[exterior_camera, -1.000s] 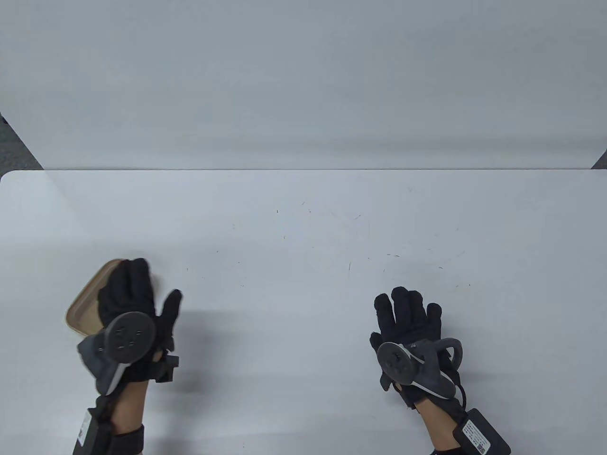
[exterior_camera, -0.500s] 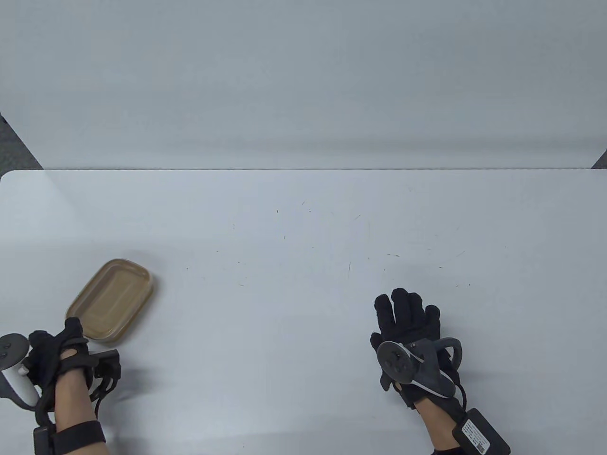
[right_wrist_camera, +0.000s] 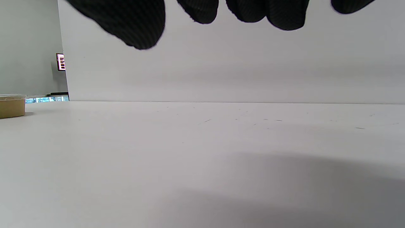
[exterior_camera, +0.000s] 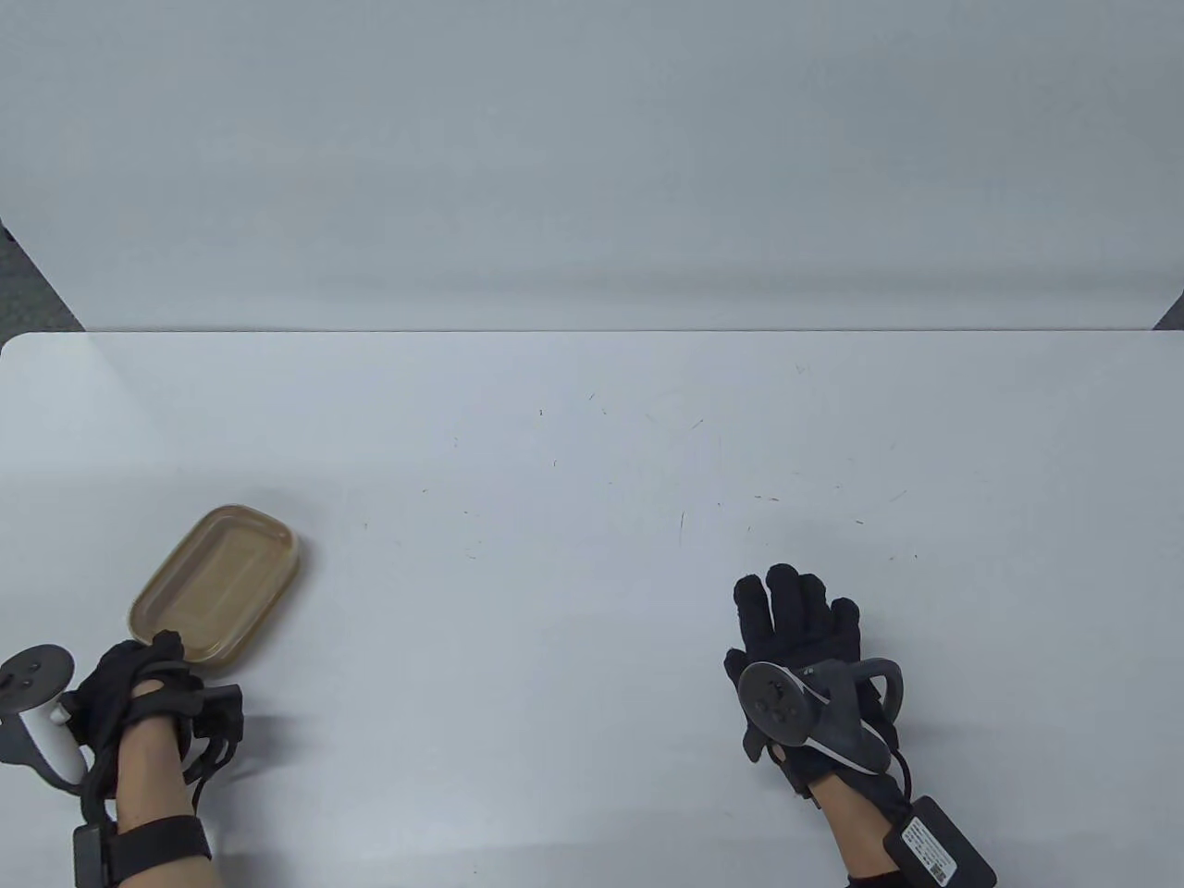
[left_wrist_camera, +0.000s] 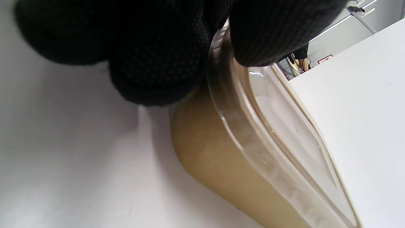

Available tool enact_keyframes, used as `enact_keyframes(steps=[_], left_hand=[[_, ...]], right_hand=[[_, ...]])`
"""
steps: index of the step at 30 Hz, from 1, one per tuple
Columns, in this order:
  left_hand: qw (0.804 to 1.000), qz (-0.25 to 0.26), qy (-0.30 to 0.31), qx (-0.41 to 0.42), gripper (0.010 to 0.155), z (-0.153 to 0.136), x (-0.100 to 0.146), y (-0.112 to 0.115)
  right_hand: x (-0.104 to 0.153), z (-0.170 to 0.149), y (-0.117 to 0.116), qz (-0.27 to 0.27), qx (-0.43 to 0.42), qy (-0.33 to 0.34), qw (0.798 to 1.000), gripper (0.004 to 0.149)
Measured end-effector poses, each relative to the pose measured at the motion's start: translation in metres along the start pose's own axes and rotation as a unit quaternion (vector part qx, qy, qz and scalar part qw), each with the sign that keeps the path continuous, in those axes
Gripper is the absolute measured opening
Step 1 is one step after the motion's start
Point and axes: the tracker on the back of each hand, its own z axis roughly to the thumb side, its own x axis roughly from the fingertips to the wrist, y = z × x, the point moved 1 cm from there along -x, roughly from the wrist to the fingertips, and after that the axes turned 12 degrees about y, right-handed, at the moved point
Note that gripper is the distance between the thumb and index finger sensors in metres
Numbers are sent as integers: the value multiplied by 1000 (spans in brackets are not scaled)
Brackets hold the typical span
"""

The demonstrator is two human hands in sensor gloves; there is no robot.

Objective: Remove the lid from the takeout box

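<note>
A tan takeout box [exterior_camera: 215,585] with a clear lid [left_wrist_camera: 253,126] sits near the table's left front. My left hand [exterior_camera: 139,684] is at the box's near end, palm turned sideways. In the left wrist view its fingers [left_wrist_camera: 152,63] pinch the lid's rim at that near corner. The box wall [left_wrist_camera: 215,164] shows below the rim. My right hand [exterior_camera: 800,620] lies flat and open on the table at the right, holding nothing. The box also shows far left in the right wrist view [right_wrist_camera: 12,106].
The white table [exterior_camera: 592,444] has faint scratches in its middle. A white wall panel [exterior_camera: 592,166] stands along the table's far edge.
My left hand came off the top of the box, swung to its near end with the wrist rolled over, then moved in and took the lid's rim. The right hand stayed still.
</note>
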Motion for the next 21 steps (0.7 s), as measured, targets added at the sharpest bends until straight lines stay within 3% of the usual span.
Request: enact_keyframes(steps=[5,11,15,21], left_hand=[[998,-3,24,52,66,6,1,0],[971,-100,146,163,66,61,36,25],[938,-197,222,179,66,102,86,66],[918,-286,259,88,66,114,139,139]], right_hand=[[0,-1,1,-3,-4,-3,1000,76],[0,-3,2,-8,-10,-7,1000,76],[0,-4,3,-13,-13,-7,1000,76],[0,-6,3,-16,-22,-11,1000,76]])
